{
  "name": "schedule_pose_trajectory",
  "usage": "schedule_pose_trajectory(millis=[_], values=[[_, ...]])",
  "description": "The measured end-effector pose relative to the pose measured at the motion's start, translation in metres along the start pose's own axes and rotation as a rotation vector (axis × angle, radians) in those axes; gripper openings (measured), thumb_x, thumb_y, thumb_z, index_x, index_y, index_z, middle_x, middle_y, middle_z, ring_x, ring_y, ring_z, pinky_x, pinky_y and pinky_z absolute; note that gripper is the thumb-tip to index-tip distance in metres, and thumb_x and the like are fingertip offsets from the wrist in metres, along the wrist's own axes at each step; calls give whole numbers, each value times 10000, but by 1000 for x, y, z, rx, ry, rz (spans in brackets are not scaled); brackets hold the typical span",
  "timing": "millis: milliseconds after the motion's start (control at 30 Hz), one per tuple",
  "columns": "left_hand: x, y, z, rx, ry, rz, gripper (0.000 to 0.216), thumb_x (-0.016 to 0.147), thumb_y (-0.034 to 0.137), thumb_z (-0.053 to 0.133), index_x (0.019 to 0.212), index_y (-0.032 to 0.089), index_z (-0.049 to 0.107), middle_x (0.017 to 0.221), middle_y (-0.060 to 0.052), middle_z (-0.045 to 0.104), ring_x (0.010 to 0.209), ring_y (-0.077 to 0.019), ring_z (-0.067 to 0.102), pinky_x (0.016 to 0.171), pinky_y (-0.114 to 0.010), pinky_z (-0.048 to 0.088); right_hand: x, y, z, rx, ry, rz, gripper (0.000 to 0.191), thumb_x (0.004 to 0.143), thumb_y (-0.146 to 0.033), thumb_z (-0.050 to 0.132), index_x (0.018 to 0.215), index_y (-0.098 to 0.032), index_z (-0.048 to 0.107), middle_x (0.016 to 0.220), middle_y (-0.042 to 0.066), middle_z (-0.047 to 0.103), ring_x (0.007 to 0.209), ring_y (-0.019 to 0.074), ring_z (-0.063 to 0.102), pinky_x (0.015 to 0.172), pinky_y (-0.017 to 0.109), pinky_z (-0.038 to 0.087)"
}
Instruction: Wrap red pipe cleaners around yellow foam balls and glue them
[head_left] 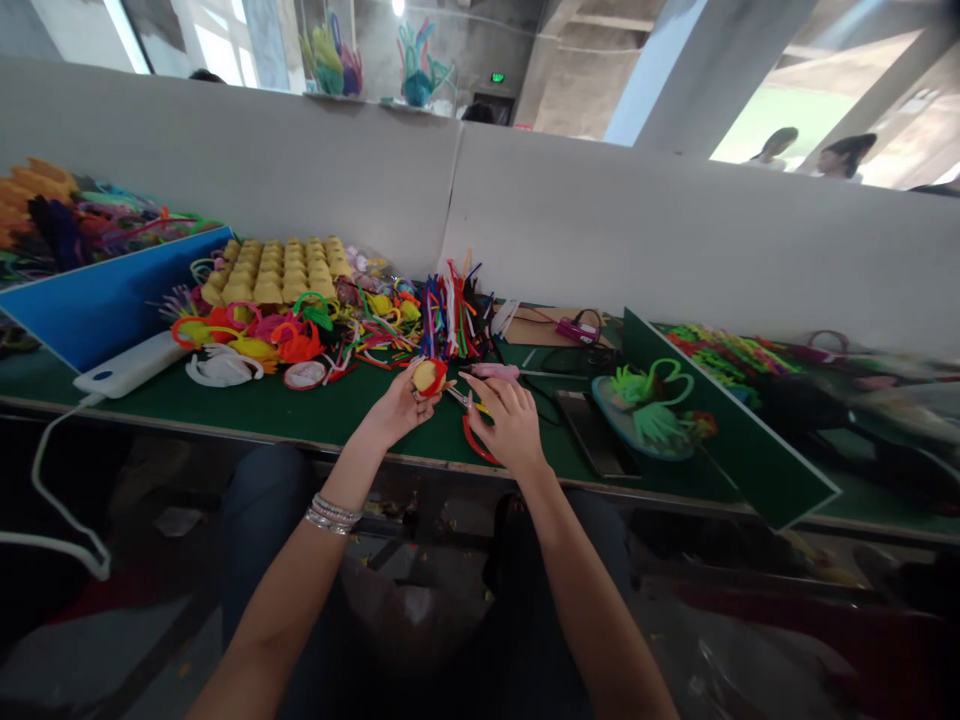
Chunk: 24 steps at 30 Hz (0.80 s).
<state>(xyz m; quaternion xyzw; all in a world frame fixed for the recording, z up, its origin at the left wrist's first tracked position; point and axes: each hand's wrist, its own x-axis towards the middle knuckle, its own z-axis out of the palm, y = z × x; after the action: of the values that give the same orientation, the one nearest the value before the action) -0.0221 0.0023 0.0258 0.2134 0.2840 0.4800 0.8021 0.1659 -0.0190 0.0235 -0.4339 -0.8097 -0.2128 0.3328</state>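
Observation:
My left hand (407, 405) is closed around a small round piece (428, 377), pale yellow on its face with red along the side. To its right, over the table, my right hand (508, 422) has its thumb and fingertips apart, and I see nothing held between them. Scissors with red handles (478, 440) lie partly under the right hand, their blades pointing toward the left hand. Just beyond the right fingers is a pink tool (495, 371) that looks like a glue gun, partly hidden.
Behind my hands stands a bundle of coloured pipe cleaners (454, 310). A yellow egg tray (277, 270) rests among fuzzy pieces at left, near a white power strip (139, 362). To the right are a phone (596, 432), a blue tray (652, 440) and a green divider (720, 430).

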Motion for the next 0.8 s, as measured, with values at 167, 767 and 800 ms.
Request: schedule_pose_trajectory(millis=[167, 767, 800], values=[[4, -6, -5, 32, 31, 105, 232, 789, 210, 608, 1018, 178, 589, 735, -9, 648, 537, -65, 576, 553, -183, 482, 0, -2, 0, 45, -11, 42, 434, 874, -250, 432, 1308, -252, 453, 1096, 74, 610, 995, 239, 540, 834, 371, 410], [4, -14, -4, 263, -5, 237, 561, 515, 83, 798, 993, 159, 515, 793, -12, 673, 732, -123, 637, 716, -237, 470, -1, -3, 10, 401, -107, 89, 698, 751, -492, 617, 1336, -215, 355, 1285, 107, 515, 1219, 263, 444, 1015, 463, 362], [3, -15, -3, 291, -27, 253, 584, 503, 83, 804, 1000, 157, 507, 791, -15, 673, 746, -128, 637, 728, -245, 470, -1, -3, 10, 403, -103, 93, 671, 754, -484, 618, 1320, -216, 377, 1267, 103, 529, 1205, 259, 456, 1011, 459, 367]])
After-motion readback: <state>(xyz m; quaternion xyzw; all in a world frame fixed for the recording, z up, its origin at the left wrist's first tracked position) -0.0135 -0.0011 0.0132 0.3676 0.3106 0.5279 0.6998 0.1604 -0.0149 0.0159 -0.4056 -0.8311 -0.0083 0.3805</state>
